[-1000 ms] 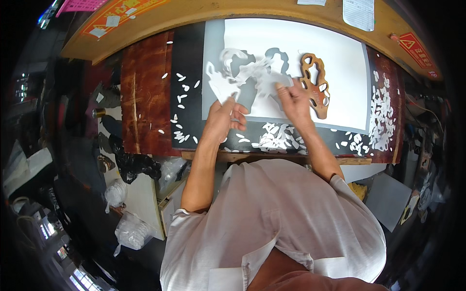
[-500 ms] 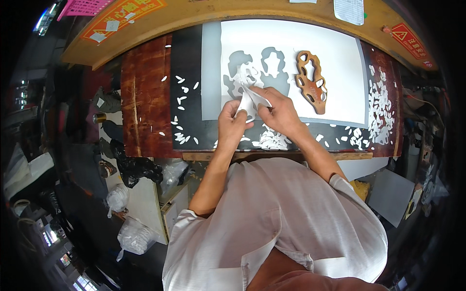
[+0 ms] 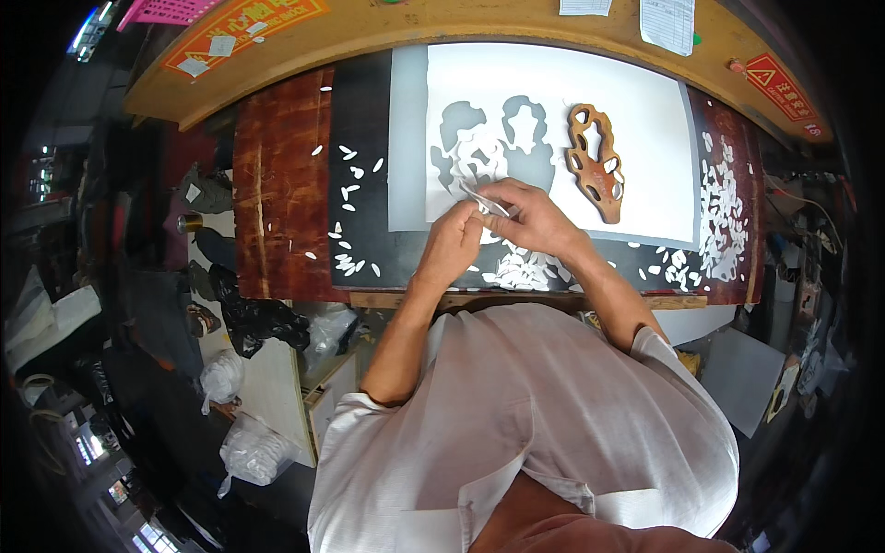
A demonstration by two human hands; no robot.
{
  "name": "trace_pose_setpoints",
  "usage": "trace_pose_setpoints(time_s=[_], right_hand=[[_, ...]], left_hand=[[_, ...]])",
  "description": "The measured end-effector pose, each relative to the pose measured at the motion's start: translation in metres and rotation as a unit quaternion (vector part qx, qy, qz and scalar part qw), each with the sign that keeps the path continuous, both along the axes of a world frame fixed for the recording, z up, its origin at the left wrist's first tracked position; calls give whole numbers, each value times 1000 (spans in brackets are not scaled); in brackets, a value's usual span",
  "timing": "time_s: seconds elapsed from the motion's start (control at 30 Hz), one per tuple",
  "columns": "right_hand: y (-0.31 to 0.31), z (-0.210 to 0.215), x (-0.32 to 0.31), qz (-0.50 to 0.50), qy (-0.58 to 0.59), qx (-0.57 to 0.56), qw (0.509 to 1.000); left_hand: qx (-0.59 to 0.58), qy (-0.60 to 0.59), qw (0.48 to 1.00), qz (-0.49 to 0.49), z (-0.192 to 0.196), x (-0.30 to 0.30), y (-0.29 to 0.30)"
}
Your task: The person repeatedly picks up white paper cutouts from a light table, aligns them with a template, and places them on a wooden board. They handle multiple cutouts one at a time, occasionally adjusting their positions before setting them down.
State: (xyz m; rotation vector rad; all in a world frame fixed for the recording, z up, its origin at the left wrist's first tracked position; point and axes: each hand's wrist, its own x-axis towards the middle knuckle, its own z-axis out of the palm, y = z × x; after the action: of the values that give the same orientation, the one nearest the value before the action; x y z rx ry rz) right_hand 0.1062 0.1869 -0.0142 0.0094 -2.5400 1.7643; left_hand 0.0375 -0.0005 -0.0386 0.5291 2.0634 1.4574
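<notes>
Both my hands meet over the near left part of a white sheet [image 3: 645, 111], their fingers closed on a thin white cut-out piece [image 3: 477, 195]. My left hand [image 3: 454, 244] pinches its near end, and my right hand [image 3: 530, 219] grips it from the right. The fingers hide most of the piece. Just beyond them, another white cut-out shape [image 3: 481, 157] with openings lies on the sheet. Grey shows through cut-away openings in the sheet around it. To the right, a brown cutting die [image 3: 606, 182] with several holes rests on the sheet.
Small white scraps lie in a pile [image 3: 525, 269] at the black board's [image 3: 359, 101] near edge. More scraps [image 3: 724, 221] cover the right side, with others scattered left. A yellow machine beam [image 3: 516, 26] spans the far side. Plastic bags [image 3: 258, 449] sit below left.
The white piece, spread in two flaps between my hands before, now appears narrow and mostly covered. My left hand has turned and closed further. More scraps lie in the near pile.
</notes>
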Motion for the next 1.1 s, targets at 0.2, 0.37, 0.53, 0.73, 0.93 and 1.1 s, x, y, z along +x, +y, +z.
trace_pose_setpoints(time_s=[0.2,0.37,0.53,0.73,0.93,1.1], right_hand=[[22,-12,-17,-124,-55,26,990],[41,-8,-22,-176,-137,-36,974],[11,17,-19,-185,43,48,981],[-38,43,-7,-15,200,210,957],[-40,45,1,52,162,143,975],[-7,46,4,-85,2,-3,996]], left_hand=[[28,98,994,-51,18,-3,-23],[36,-108,984,134,39,-2,-54],[-33,-72,987,140,72,1,-54],[202,-311,914,164,77,9,-34],[348,-400,837,135,57,10,-33],[368,-394,823,179,65,14,-39]])
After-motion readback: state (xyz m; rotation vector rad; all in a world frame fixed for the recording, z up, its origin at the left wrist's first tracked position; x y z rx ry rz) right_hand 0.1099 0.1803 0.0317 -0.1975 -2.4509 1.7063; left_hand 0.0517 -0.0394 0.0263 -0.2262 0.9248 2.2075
